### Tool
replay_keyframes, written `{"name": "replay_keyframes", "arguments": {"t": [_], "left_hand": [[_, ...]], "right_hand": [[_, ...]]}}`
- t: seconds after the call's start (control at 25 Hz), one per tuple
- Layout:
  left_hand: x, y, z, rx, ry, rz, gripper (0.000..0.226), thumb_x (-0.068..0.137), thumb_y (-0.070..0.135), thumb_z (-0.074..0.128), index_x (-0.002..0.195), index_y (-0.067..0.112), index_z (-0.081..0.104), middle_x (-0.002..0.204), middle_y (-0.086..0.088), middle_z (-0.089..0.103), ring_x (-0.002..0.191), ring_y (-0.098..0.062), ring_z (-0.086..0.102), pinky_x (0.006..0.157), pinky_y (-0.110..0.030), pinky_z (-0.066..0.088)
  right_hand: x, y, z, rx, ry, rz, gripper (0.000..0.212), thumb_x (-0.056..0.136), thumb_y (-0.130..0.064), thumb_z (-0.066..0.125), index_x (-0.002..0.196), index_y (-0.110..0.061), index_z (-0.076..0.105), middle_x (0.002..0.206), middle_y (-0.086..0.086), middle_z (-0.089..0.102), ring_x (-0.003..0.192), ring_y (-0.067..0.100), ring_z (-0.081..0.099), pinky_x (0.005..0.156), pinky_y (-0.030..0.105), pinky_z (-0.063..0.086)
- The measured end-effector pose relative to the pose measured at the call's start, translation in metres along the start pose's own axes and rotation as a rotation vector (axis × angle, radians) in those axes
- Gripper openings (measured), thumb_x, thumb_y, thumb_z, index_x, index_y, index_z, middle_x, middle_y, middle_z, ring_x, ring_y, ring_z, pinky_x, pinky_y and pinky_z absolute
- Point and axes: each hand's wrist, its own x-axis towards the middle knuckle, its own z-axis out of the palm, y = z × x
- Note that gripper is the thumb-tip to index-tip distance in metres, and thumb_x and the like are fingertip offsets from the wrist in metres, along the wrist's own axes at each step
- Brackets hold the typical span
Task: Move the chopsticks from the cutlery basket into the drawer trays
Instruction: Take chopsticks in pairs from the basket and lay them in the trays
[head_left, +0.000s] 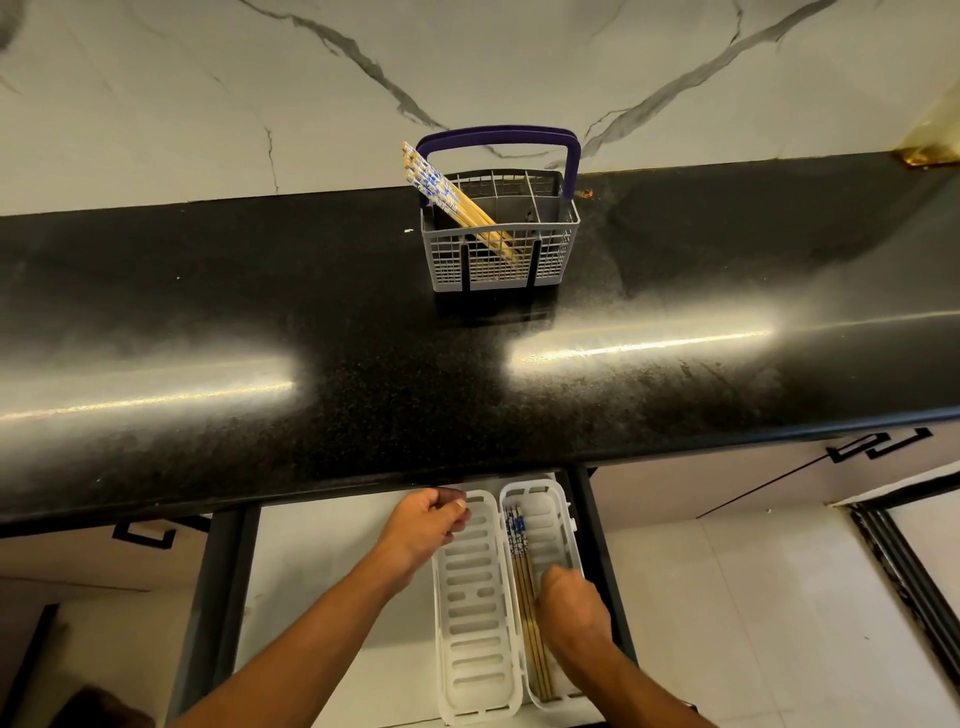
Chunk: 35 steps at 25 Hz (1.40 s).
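Steadying the left tray (475, 608) with a curled, empty-looking left hand (427, 525), the right hand (571, 603) lays chopsticks (527, 597) into the right tray (556, 525), its grip hidden, while more chopsticks (452, 200) wait in the basket (501, 260) on the desk (311, 322)

No text, label, brand or number can be read on anything here.

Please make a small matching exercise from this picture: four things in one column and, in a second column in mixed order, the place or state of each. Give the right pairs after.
Things:
1. cutlery basket
2. left tray
3. right tray
4. right hand

Places or states:
A. in the drawer, no chopsticks in it
B. on the black counter, chopsticks leaning in it
C. over the tray at the right side of the drawer
D. in the drawer, chopsticks lying along it

Pairs: 1-B, 2-A, 3-D, 4-C
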Motion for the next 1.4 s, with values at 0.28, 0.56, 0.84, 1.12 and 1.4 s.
{"name": "replay_keyframes", "arguments": {"t": [0.28, 0.56, 0.84, 1.12, 1.4], "left_hand": [[-0.025, 0.072, -0.032, 0.173, -0.068, 0.157, 0.012, 0.094, 0.021, 0.064, 0.103, 0.016, 0.071, 0.096, -0.005, 0.077, 0.095, -0.02, 0.073, 0.088, -0.032, 0.058], [-0.029, 0.202, -0.058, 0.076, 0.066, 0.477, 0.011, 0.097, 0.02, 0.06, 0.102, 0.02, 0.07, 0.096, -0.002, 0.076, 0.093, -0.014, 0.073, 0.085, -0.028, 0.059], [0.018, 0.287, -0.082, 0.02, 0.328, 0.539, 0.009, 0.094, 0.022, 0.063, 0.097, 0.019, 0.071, 0.093, -0.006, 0.076, 0.094, -0.024, 0.073, 0.087, -0.041, 0.06], [0.075, 0.305, -0.093, 0.146, 0.572, 0.496, 0.033, 0.092, 0.028, 0.065, 0.122, 0.015, 0.065, 0.111, -0.003, 0.073, 0.103, -0.017, 0.068, 0.097, -0.034, 0.053], [0.092, 0.323, -0.102, 0.275, 0.563, 0.594, 0.028, 0.095, 0.024, 0.063, 0.121, 0.016, 0.07, 0.116, 0.001, 0.073, 0.099, -0.008, 0.065, 0.085, -0.017, 0.046]], "right_hand": [[-0.003, -0.014, -0.118, 0.153, 0.194, -0.134, 0.019, 0.099, -0.04, 0.055, 0.093, -0.028, 0.069, 0.08, -0.008, 0.068, 0.067, 0.002, 0.062, 0.066, 0.021, 0.054], [-0.001, -0.073, -0.259, 0.359, 0.614, -0.396, 0.02, 0.094, -0.038, 0.065, 0.085, -0.024, 0.076, 0.069, -0.009, 0.07, 0.059, 0.005, 0.062, 0.055, 0.018, 0.048], [0.065, -0.157, -0.348, 0.363, 0.683, -0.46, 0.02, 0.094, -0.034, 0.062, 0.1, -0.022, 0.077, 0.087, 0.0, 0.075, 0.073, 0.016, 0.069, 0.065, 0.036, 0.06], [0.159, -0.208, -0.36, 0.161, 0.502, -0.468, 0.025, 0.097, -0.025, 0.054, 0.112, -0.018, 0.073, 0.1, 0.006, 0.074, 0.079, 0.02, 0.066, 0.06, 0.03, 0.048], [0.195, -0.22, -0.367, 0.118, 0.417, -0.6, 0.026, 0.098, -0.026, 0.058, 0.121, -0.021, 0.069, 0.113, 0.003, 0.072, 0.096, 0.019, 0.067, 0.088, 0.037, 0.057]]}}
